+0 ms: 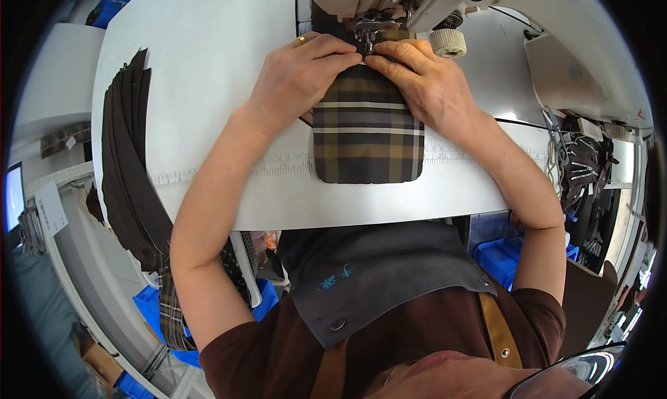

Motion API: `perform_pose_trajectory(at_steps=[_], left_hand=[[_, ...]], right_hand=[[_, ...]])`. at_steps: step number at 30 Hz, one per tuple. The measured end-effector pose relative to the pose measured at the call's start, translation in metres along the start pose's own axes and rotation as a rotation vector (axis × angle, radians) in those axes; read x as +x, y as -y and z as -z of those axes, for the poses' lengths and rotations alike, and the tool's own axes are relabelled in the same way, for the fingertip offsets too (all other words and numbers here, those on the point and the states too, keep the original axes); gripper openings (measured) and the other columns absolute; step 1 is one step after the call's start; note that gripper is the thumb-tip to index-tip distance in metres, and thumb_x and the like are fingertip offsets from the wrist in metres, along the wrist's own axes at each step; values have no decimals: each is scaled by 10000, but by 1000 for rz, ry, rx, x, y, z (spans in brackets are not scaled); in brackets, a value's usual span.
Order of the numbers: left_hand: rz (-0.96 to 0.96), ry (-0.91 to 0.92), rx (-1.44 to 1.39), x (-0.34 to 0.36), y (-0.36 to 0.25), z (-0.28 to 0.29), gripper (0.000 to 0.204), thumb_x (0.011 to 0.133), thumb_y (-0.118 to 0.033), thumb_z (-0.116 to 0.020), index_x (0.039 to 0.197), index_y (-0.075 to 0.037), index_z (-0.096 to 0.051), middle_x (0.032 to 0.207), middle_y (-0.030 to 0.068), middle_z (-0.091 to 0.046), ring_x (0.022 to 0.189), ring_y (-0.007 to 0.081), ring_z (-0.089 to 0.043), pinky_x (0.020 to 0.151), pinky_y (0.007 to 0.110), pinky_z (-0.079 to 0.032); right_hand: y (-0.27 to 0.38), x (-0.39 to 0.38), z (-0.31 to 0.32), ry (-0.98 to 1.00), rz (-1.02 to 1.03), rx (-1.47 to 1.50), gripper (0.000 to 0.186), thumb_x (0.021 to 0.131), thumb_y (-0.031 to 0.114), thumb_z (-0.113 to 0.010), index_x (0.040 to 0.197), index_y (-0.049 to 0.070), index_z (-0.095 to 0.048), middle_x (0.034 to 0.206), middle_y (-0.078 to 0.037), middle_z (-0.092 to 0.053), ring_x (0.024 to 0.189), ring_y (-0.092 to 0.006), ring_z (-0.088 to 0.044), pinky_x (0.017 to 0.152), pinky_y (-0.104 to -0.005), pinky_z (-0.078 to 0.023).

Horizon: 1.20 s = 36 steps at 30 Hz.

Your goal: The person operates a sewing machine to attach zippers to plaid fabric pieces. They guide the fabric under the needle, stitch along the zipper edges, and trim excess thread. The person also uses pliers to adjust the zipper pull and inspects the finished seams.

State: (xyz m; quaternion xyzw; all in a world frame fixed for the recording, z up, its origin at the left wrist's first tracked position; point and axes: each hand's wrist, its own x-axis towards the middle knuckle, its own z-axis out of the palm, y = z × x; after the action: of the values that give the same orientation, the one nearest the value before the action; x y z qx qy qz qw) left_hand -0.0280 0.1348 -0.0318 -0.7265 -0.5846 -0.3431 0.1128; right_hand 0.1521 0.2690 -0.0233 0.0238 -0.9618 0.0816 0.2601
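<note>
A sewing machine head (417, 6) stands over the work, its presser foot (368, 39) down near a piece of brown, olive and cream plaid fabric (368, 142) with rounded corners. My left hand (295, 83) is at the left of the foot, thumb and index finger closed on the fabric's upper edge. Opposite it, my right hand (431, 86) holds the same piece with bent fingers, its fingertips close beside the foot and needle. What lies right under my fingertips is partly hidden.
A white table (194, 86) with a printed ruler carries a stack of dark fabric strips (128, 156) hanging over its left edge. Blue bins (504, 253) sit below. At the right are cords and dark materials (583, 163); a screen (14, 190) glows at the far left.
</note>
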Motion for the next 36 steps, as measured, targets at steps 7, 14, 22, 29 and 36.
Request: perform_pose_trajectory(at_steps=[7,14,22,29,36], left_hand=[[-7,-5,14,-1,2,-1,192,713,-35,-637,880,-108,-698,894,-20,-649,799,188,-641,643,289,-547],[12,5,48,3,3,-2,193,732,-26,-629,889,-111,-701,901,-14,-656,821,196,-646,671,292,-552],[35,15,57,5,6,-2,212,735,-12,-618,900,-107,-712,915,-8,-669,828,188,-647,693,292,-550],[48,-3,51,6,8,-4,201,723,-9,-624,874,-106,-715,904,-6,-673,806,181,-645,673,296,-546],[32,-12,40,8,10,-5,212,716,2,-628,875,-107,-715,905,-4,-678,802,184,-647,675,294,-548]], right_hand=[[1,0,3,25,-2,-19,419,718,-20,-603,1125,65,-653,1116,-63,-608,931,-228,-606,699,-304,-530],[0,1,2,95,-97,-82,431,761,-7,-597,1176,105,-626,1162,-40,-596,919,-223,-615,670,-304,-543],[-4,5,-3,-40,-45,-61,359,745,32,-613,1093,98,-678,813,-62,-626,775,-231,-559,687,-325,-483],[-4,6,-4,-30,-66,-60,359,750,40,-614,1098,103,-674,825,-69,-629,792,-238,-565,698,-330,-487],[-5,6,3,-7,-96,-10,346,739,21,-633,1075,94,-670,810,-64,-626,847,-241,-576,705,-343,-489]])
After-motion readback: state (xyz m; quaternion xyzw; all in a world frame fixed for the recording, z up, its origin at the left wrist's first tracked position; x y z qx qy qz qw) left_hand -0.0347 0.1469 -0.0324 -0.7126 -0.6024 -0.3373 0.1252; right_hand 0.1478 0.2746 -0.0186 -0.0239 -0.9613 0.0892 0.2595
